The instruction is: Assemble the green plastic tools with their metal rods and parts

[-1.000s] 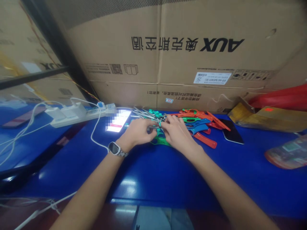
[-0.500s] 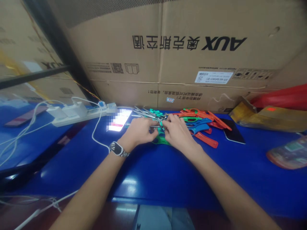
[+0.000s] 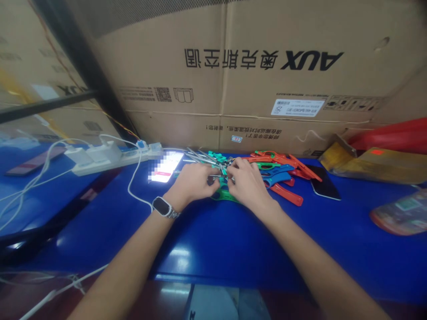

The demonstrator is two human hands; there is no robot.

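Observation:
My left hand (image 3: 192, 183), with a watch (image 3: 161, 206) on its wrist, and my right hand (image 3: 246, 183) meet over a green plastic handle (image 3: 223, 195) on the blue table (image 3: 213, 240). Both hands have their fingers pinched round a thin metal blade piece (image 3: 218, 177) between them. Behind the hands lies a heap of metal blades (image 3: 202, 158) and a pile of orange, blue and green plastic handles (image 3: 280, 173).
A lit phone (image 3: 166, 167) lies left of the hands, a dark phone (image 3: 323, 186) to the right. A white power strip (image 3: 106, 158) with chargers and cables sits at the left. A large cardboard box (image 3: 253, 75) stands behind. Packets (image 3: 398, 215) lie at the right.
My hands have stayed over the green handle; the fingers have shifted slightly on the metal piece. The view has moved a little.

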